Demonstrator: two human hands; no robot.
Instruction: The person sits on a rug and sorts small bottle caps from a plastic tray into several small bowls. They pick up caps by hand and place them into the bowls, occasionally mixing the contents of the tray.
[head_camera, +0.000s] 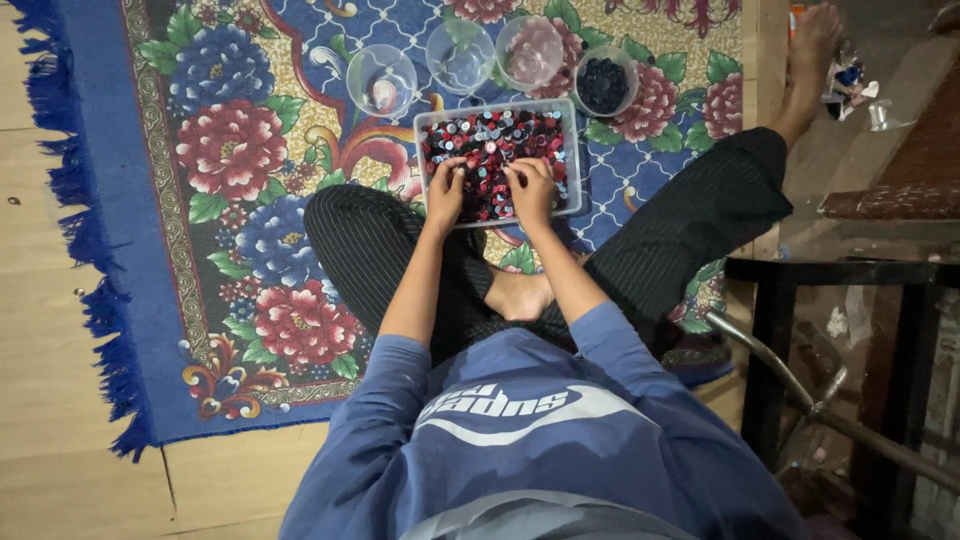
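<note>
Blue-sleeved arms down to left hand (445, 190) and right hand (531, 187), fingertips pinching small, light, slippery buttons (495, 135) at tray (572, 150) near edge.

Both hands, left hand (446, 192) and right hand (531, 190), resting in clear plastic tray (573, 150) of red, black and silver buttons (495, 135); four clear plastic cups (381, 80) at twelve o'clock on floral rug (230, 200).
</note>
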